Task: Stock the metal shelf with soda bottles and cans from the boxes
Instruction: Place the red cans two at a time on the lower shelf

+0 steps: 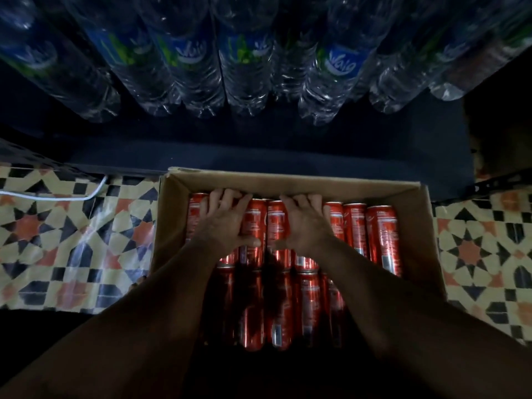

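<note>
Cans (290,272) fill the cardboard box (290,184) on the patterned floor (72,240), red and slim, lying on their sides in two rows that look close to complete, so I judge the stocking of this box has barely begun, if at all. Beyond the box, a row of water bottles (244,61) stands on a dark shelf (259,139), whose front strip is bare; whether that is where the cans go I cannot tell.

Both hands are down on the far row. The left hand (227,223) lies over the cans toward the left end, fingers spread and curled over their far ends against the box wall, thumb stretched toward the middle. The right hand (306,223) mirrors it just right of centre, its fingertips likewise hooked over the can tops. Between the two thumbs one can shows uncovered. The hold looks like a grasp on several cans at once, though how firm it is cannot be seen. Three cans at the right end lie untouched, as does the whole near row
</note>
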The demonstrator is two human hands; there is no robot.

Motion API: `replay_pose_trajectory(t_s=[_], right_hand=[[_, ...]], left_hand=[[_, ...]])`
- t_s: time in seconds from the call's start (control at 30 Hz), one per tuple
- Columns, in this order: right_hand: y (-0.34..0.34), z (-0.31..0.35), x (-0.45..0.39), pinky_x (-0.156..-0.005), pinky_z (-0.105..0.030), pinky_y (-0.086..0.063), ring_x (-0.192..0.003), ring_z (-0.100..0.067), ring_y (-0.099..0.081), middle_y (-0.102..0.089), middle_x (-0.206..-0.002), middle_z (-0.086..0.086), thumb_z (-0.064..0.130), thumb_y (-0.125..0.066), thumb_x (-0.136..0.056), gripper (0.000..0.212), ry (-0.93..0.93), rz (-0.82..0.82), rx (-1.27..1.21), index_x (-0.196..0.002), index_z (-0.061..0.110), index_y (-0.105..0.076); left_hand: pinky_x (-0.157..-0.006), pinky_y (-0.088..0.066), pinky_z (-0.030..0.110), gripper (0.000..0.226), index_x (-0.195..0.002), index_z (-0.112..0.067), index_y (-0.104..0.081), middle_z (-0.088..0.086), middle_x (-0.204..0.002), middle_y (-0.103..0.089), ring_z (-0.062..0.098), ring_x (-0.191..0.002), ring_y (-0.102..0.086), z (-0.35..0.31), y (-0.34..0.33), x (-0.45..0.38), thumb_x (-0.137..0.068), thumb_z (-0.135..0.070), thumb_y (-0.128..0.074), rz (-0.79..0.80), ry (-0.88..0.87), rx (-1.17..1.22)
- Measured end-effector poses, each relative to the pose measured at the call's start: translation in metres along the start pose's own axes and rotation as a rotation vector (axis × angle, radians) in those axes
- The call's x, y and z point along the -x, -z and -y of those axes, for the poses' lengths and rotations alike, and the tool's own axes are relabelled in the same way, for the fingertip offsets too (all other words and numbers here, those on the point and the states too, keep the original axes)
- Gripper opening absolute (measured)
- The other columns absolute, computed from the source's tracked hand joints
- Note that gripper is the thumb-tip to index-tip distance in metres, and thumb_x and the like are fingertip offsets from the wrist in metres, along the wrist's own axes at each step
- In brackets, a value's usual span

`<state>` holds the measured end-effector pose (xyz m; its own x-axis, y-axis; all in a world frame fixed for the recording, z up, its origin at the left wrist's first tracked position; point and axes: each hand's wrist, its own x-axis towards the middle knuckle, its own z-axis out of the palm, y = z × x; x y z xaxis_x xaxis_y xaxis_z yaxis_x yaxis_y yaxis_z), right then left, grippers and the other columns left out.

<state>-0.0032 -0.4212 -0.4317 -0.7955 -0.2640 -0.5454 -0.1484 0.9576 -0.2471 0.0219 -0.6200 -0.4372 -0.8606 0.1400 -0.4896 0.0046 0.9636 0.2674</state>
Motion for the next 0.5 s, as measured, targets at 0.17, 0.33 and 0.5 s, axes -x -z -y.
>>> replay_pose_trajectory(t_s=[0.17,0.33,0.5], right_hand=[[0.0,0.001,-0.003,-0.111,-0.046,-0.024,-0.138,-0.027,-0.024,-0.039,-0.152,0.002,0.056,-0.088,-0.063,0.109,0.016,-0.05,-0.025,-0.152,0.029,-0.031],[0.0,0.003,-0.001,-0.109,-0.044,-0.024,-0.138,-0.024,-0.025,-0.043,-0.149,0.003,0.048,-0.092,-0.061,0.105,0.013,-0.074,-0.084,-0.149,0.032,-0.036],[-0.003,0.007,0.012,-0.104,-0.042,-0.025,-0.132,-0.023,-0.031,-0.048,-0.141,0.003,0.039,-0.093,-0.059,0.096,0.01,-0.145,-0.176,-0.136,0.042,-0.037]], left_hand=[[-0.123,-0.018,0.051,0.108,-0.157,-0.038,-0.021,-0.001,-0.154,-0.022,0.027,-0.142,-0.018,-0.003,-0.003,-0.004,-0.071,-0.067,-0.079,-0.035,0.007,0.036],[-0.121,-0.018,0.051,0.1,-0.149,-0.04,-0.032,0.002,-0.151,-0.029,0.028,-0.142,-0.021,-0.01,-0.01,-0.005,-0.067,-0.064,-0.083,-0.108,0.01,0.075],[-0.12,-0.011,0.049,0.095,-0.147,-0.044,-0.028,0.0,-0.155,-0.036,0.026,-0.147,-0.017,-0.019,-0.01,0.013,-0.071,-0.057,-0.084,-0.154,-0.002,0.188]])
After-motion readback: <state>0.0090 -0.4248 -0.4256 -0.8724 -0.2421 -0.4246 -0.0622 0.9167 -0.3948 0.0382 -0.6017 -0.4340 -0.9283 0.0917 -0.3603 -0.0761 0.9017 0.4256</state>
